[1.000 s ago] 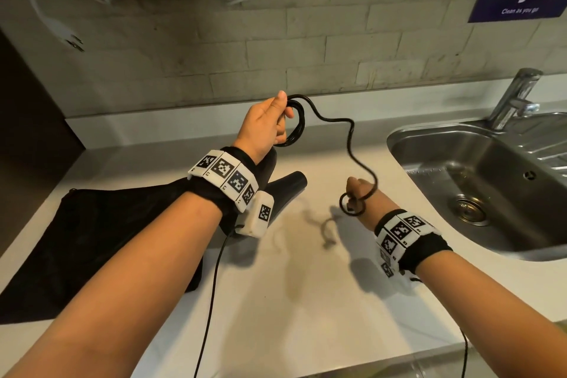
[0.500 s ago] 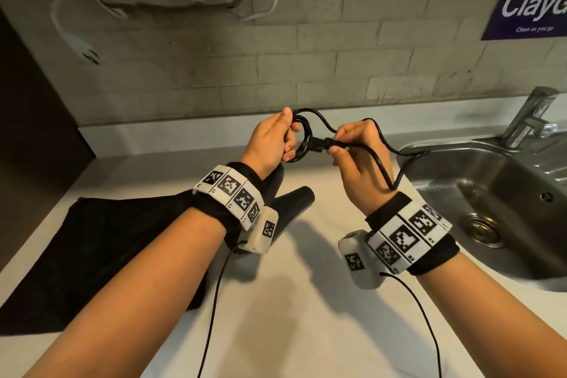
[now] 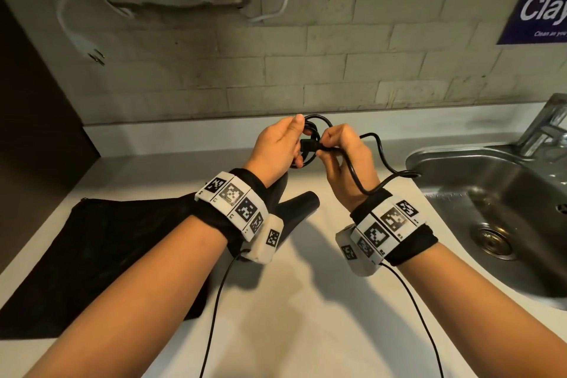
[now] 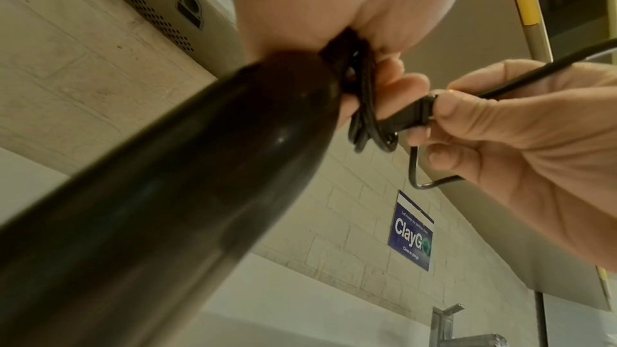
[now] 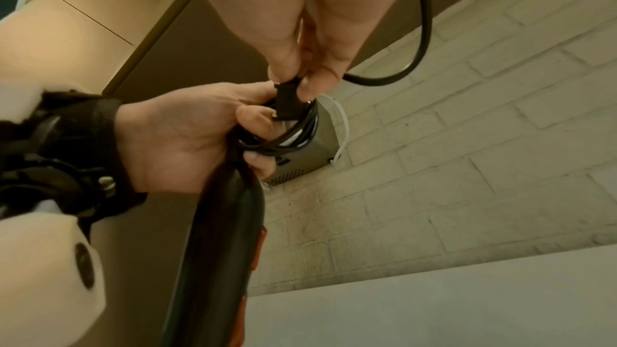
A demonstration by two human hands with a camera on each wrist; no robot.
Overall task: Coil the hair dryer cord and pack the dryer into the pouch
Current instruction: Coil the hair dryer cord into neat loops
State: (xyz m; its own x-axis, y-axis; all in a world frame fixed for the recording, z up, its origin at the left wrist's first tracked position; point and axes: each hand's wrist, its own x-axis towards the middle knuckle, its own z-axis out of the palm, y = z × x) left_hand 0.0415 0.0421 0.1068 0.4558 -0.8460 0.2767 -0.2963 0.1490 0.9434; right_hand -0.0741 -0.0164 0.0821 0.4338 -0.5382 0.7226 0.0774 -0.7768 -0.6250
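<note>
Above the table: both hands meet in the air over the pale, smooth table [image 3: 306, 301], in front of the brick wall.
Cord: the thin black power cord [image 3: 380, 159] is partly gathered into small loops; a loose length trails over the right wrist and out toward the sink side.
Plug: the black moulded plug [image 4: 409, 115] sits at the loops, just touching them.
Left hand: the left hand [image 3: 276, 147] has its fingers curled round the cord loops at the end of the dryer's handle.
Right hand: the right hand [image 3: 346, 159] pinches the plug between thumb and fingertips.
Dryer: the glossy black hair dryer [image 4: 167, 194] hangs below the left hand, its barrel [image 3: 299, 204] low over the table.
Pouch: the flat black fabric pouch [image 3: 101, 255] lies on the table, left of the dryer.
Sink: the stainless steel sink [image 3: 503, 212] with its tap is set into the table at right.
</note>
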